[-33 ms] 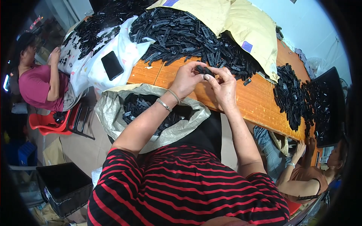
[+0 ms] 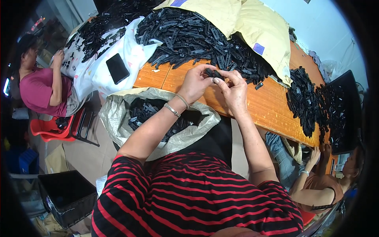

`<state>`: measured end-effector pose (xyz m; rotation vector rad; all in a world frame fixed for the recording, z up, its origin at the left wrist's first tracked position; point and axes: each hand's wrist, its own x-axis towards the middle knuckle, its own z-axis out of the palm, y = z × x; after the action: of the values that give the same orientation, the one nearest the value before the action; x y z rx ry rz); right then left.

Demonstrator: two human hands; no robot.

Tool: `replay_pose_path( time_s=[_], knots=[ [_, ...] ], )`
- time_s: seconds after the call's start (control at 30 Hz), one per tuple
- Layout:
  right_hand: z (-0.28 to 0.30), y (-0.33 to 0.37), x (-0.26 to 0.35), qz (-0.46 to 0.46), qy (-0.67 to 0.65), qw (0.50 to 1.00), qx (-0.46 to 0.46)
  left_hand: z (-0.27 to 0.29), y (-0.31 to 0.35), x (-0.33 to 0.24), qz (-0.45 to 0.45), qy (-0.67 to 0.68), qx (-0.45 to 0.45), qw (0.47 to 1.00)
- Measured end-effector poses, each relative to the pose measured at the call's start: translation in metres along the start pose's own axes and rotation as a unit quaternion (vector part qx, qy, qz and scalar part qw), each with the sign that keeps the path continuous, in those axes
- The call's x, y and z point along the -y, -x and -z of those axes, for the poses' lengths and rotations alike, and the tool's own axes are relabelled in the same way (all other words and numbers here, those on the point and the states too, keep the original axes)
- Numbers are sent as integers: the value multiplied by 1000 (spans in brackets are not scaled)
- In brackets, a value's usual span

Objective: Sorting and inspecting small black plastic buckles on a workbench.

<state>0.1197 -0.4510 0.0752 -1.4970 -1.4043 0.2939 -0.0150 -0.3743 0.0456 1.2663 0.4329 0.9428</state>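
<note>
Grip check: your left hand (image 2: 195, 83) and right hand (image 2: 233, 89) both pinch black plastic (image 2: 209, 72); squeeze lightly, steady, over the table (image 2: 258, 108).

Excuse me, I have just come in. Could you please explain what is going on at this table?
A person's left hand and right hand together hold something small and black above the wooden table; the fingers partly hide it. Beyond them lies a large heap of black parts, partly under a yellow covering. An open woven sack with more dark pieces inside is below the left forearm. Co-workers sit to the left and right.
</note>
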Motion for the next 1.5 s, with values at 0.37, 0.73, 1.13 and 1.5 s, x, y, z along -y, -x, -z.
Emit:
replay_pose_path(
  time_s=[0.37, 0.73, 1.13, 1.5],
  knots=[
    [-7, 3, 0, 106, 52, 992, -49, -10, 13, -16, -14, -27, -21, 999],
    [-18, 0, 3, 134, 64, 983, -104, -16, 11, -20, -24, -40, -89, 995],
    [-14, -10, 11, -7, -39, 999, -13, -11, 5, -26, -97, -99, -76, 987],
    [-25, -18, 2, -19, 6, 999, 44, 1, 8, -34, -95, -133, -62, 985]
  ],
)
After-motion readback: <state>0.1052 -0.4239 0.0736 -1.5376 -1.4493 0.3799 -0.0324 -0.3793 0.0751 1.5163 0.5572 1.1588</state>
